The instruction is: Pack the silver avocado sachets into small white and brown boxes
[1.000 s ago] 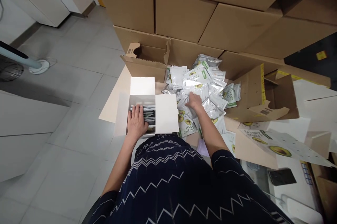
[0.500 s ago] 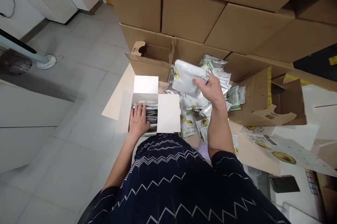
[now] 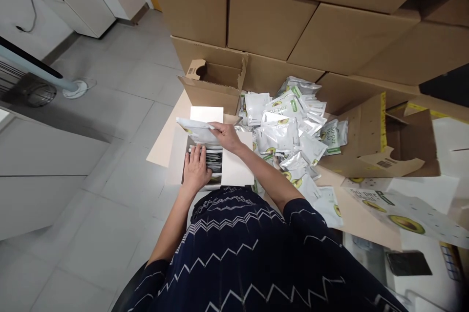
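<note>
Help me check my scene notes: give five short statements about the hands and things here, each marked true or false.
1. The pile lies right of the white box. True.
2. The left hand rests on the pile. False: it reaches into the white box.
3. The right hand holds a pouch. True.
4. The white box is closed. False: its flaps are open.
5. The phone lies right of the pile. True.

Pale tabletop [image 3: 366,219] beneath an open white box [image 3: 236,170], heaped silvery-white sachets [image 3: 280,135] and two open cardboard cartons [image 3: 212,97].
</note>
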`<action>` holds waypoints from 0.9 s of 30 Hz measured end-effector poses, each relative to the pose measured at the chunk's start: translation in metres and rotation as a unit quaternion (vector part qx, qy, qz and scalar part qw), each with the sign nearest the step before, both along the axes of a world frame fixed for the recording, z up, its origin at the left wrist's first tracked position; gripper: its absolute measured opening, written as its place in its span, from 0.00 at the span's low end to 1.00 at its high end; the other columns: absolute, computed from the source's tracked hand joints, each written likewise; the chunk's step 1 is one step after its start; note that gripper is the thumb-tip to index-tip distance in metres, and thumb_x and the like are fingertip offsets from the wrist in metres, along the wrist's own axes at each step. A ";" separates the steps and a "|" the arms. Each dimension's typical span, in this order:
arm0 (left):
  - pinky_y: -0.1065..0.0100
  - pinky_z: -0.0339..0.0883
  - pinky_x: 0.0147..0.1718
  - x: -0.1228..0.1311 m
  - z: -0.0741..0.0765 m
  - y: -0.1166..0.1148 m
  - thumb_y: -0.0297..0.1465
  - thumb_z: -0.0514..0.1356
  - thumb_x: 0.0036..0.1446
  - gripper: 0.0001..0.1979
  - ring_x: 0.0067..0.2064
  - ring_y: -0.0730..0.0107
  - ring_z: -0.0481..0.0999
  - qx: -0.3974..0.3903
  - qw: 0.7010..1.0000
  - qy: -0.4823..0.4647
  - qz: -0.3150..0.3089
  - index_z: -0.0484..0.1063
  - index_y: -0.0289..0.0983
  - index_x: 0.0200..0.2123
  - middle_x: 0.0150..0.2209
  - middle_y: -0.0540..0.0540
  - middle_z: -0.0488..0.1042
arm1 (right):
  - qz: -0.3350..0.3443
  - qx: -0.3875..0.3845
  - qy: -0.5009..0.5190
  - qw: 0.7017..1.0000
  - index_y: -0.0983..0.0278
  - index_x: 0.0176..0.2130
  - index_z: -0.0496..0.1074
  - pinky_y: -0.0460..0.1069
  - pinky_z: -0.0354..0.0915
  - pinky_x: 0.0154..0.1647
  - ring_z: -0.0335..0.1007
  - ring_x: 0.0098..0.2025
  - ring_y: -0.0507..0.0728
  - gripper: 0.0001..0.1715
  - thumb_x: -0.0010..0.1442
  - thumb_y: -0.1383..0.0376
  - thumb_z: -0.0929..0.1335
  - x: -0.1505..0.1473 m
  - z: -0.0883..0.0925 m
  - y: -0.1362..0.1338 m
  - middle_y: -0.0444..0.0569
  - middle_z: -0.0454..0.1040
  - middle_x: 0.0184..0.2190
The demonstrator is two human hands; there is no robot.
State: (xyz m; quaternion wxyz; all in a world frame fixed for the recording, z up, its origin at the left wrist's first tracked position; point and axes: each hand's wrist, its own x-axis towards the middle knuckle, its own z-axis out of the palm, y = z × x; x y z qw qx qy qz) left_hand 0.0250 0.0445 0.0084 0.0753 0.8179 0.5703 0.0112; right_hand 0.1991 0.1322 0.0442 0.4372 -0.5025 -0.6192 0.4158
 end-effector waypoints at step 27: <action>0.42 0.44 0.70 -0.006 -0.002 0.003 0.31 0.55 0.55 0.41 0.74 0.42 0.45 -0.006 1.000 -0.017 -0.017 0.49 0.27 0.71 0.73 0.30 0.50 | -0.271 -0.147 -0.253 0.917 0.61 0.49 0.75 0.60 0.64 0.58 0.68 0.56 0.63 0.22 0.71 0.55 0.58 0.130 0.000 -0.135 0.57 0.75 0.51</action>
